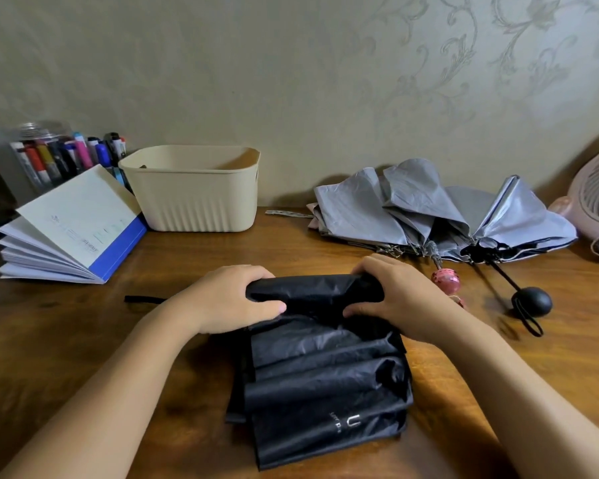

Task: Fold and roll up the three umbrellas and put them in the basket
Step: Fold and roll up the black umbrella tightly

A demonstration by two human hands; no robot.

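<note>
While both hands' fingers clamp its rolled end, black umbrella (322, 385), creased, pleated, half-rolled.

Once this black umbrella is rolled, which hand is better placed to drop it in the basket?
Probably the left hand: the basket stands on its side of the black umbrella.

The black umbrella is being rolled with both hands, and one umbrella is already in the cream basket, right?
Not quite. The head view shows both hands, left and right, on the black umbrella, but no umbrella shows in the cream basket.
</note>
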